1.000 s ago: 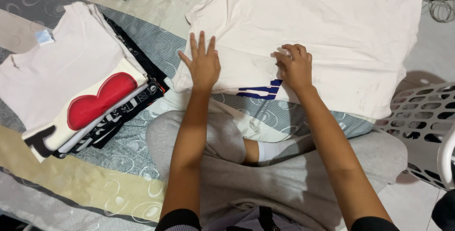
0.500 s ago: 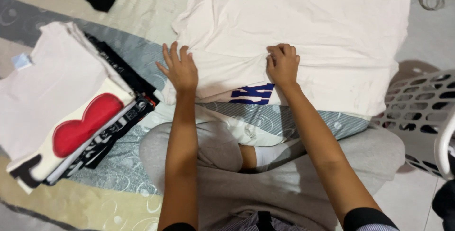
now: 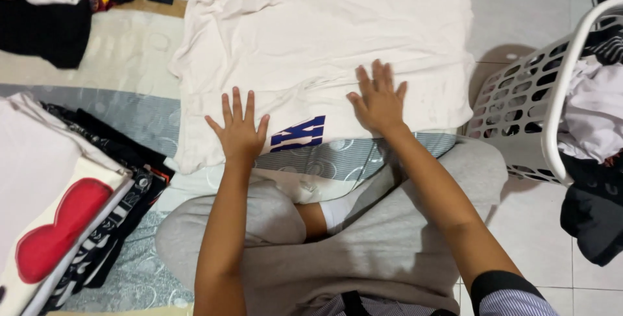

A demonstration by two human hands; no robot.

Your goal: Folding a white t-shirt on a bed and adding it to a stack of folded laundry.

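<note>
The person's left hand (image 3: pixel 239 131) and right hand (image 3: pixel 378 100) both lie flat with fingers spread, gripping nothing, pressed on the near part of a white T-shirt (image 3: pixel 337 43) that lies spread on the patterned floor mat (image 3: pixel 117 111) just ahead of the crossed legs. The shirt looks only partly folded, its blue print (image 3: pixel 300 133) peeking out between the hands. A stack of folded shirts (image 3: pixel 58 218) sits left of the left hand, while a white laundry basket (image 3: pixel 551 89) right of the right hand holds more clothes, so the folding seems well underway but unfinished.
</note>
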